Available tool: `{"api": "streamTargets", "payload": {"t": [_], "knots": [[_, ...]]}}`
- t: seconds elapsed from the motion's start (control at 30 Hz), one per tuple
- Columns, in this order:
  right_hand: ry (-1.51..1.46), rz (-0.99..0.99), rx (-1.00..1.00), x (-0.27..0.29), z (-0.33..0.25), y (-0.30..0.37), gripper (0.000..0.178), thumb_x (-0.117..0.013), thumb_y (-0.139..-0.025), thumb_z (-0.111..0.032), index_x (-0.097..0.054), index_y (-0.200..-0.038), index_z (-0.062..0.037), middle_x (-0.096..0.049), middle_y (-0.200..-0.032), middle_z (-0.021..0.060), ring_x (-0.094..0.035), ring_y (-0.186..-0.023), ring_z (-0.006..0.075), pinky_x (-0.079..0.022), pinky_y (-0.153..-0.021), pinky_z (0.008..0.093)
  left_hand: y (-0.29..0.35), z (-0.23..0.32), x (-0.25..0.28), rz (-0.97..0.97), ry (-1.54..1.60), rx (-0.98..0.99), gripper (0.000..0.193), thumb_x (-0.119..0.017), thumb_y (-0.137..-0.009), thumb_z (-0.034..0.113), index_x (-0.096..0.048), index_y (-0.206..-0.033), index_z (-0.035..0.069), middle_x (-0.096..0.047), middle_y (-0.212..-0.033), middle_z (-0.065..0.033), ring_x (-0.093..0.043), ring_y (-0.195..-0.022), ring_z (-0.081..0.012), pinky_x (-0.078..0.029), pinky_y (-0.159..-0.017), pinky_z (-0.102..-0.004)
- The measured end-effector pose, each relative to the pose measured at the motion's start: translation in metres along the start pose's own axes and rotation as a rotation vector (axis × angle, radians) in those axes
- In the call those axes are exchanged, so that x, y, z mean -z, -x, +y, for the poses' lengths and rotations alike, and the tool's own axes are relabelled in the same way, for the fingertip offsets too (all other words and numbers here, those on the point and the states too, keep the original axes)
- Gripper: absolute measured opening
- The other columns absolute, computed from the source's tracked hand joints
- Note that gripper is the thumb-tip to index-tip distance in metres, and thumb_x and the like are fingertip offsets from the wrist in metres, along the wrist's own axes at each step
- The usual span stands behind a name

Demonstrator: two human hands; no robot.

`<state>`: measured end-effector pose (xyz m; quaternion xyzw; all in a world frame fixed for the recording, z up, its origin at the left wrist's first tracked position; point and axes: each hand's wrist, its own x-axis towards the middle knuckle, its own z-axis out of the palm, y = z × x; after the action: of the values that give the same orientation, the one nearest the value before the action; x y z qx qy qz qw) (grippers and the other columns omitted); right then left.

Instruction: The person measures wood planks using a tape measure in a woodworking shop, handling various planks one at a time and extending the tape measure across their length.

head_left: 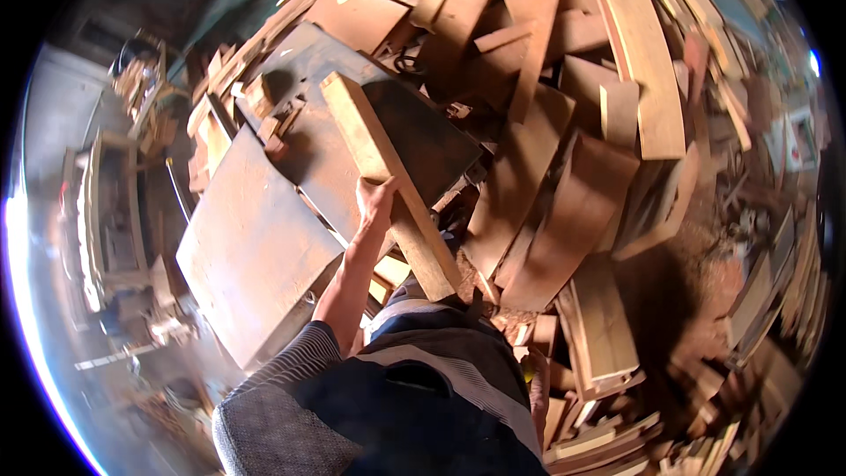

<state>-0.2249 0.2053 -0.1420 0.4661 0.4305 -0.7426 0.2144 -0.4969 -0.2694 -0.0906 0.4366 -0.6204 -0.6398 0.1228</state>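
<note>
My left hand is closed around the edge of a long, squared wooden beam. The beam slants from above a grey metal machine table down toward my waist. Its far end lies over the table's darker far section, and its near end is close to my body. Low at my right side hangs my right hand, partly hidden by my clothing. A small yellow thing shows at its fingers, too little of it visible to name.
Small wood offcuts lie on the machine table. Wide boards and a curved plank are heaped ahead and to the right. A short stack of planks stands beside my right leg. Wooden frames stand at the far left.
</note>
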Motion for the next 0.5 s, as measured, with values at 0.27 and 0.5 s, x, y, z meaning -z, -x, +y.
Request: {"api": "streamTargets", "payload": {"t": [0.27, 0.5], "knots": [[-0.411, -0.017, 0.086, -0.022, 0.003, 0.015, 0.016, -0.068, -0.088, -0.022, -0.065, -0.098, -0.009, -0.068, -0.082, 0.0077, -0.068, -0.071, 0.0223, -0.058, -0.062, 0.0356, 0.03, 0.058, -0.071, -0.682, 0.613, 0.156, 0.049, -0.069, -0.079, 0.02, -0.058, -0.121, -0.002, -0.065, -0.112, -0.0131, -0.063, -0.103, -0.0276, -0.053, -0.091, -0.0415], [-0.406, -0.025, 0.353, -0.067, -0.066, 0.051, 0.039, -0.064, -0.085, -0.014, -0.057, -0.121, -0.0025, -0.065, -0.105, 0.0107, -0.069, -0.089, 0.0263, -0.061, -0.072, 0.0395, 0.075, 0.07, -0.172, -1.077, 0.649, 0.425, 0.051, -0.068, -0.074, 0.017, -0.062, -0.122, 0.001, -0.066, -0.118, -0.015, -0.061, -0.114, -0.0329, -0.049, -0.102, -0.0485]]}}
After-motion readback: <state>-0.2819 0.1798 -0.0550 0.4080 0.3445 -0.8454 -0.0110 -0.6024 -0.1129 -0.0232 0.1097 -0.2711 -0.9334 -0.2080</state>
